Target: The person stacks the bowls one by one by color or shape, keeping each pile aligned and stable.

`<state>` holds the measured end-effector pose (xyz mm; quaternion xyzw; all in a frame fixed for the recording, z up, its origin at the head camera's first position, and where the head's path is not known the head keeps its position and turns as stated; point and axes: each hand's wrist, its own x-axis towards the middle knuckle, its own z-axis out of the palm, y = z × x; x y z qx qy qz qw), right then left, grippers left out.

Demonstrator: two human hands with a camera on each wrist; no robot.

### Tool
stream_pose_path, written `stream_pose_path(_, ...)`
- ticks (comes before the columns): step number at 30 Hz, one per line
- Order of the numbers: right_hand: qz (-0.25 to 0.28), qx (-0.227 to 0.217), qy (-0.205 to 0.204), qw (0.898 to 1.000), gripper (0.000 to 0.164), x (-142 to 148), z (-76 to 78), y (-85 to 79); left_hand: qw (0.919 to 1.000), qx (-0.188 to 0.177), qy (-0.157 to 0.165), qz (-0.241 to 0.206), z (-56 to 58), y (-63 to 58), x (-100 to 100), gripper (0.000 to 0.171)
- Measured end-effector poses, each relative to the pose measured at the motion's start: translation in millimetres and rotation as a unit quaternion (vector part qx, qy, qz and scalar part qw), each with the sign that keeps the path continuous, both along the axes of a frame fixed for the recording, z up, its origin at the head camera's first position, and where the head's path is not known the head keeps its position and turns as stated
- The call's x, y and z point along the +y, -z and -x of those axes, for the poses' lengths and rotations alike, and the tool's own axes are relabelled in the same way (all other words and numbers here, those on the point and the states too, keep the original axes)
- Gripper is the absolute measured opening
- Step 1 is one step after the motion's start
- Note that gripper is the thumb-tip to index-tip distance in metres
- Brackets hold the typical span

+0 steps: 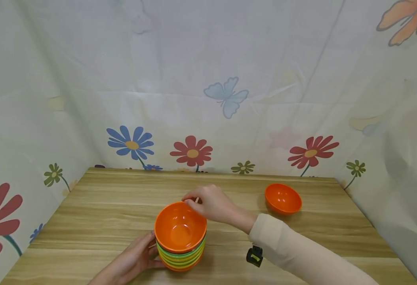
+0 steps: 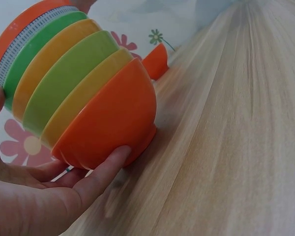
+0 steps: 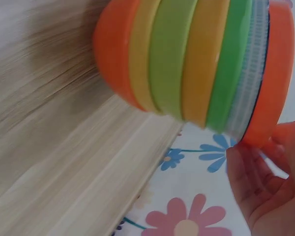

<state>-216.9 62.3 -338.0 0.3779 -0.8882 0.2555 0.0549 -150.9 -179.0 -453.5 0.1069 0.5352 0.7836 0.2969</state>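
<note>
A stack of nested bowls [image 1: 181,257] stands on the wooden table, with an orange bowl [image 1: 180,229] on top. Below that bowl come a patterned white one [image 3: 248,69], then green, yellow and light green ones, and an orange bowl [image 2: 113,113] at the bottom. My left hand [image 1: 133,257] grips the stack from the left side, its fingers spread around the lower bowls. At the far right of the top bowl's rim, my right hand [image 1: 213,204] pinches the edge between thumb and fingers. The top bowl's inside holds nothing.
Another orange bowl [image 1: 283,200] sits alone toward the back right of the table [image 1: 122,198]. Behind and beside the table hangs a flower-printed curtain [image 1: 194,118]. A small black device [image 1: 254,256] is at the right sleeve.
</note>
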Motion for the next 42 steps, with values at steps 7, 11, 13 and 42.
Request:
stream_pose_path(7,0.014,0.007,-0.043,0.999,0.018,12.9,5.9,6.3,1.0,0.004,0.003,0.003,1.3,-0.3,-1.0,0.055)
stream_pose_path(11,0.002,-0.003,-0.043,0.999,0.018,20.0,7.9,7.9,1.0,-0.001,0.003,0.0,1.6,-0.4,-1.1,0.054)
stream_pose_path(13,0.002,0.004,-0.043,0.999,0.018,23.9,9.5,9.6,1.0,-0.005,0.001,-0.002,1.3,-0.5,-0.9,0.053)
stream_pose_path(42,-0.142,0.058,0.106,0.982,0.031,116.5,64.4,54.3,0.9998,-0.001,0.01,-0.02,2.1,1.0,-0.9,0.048)
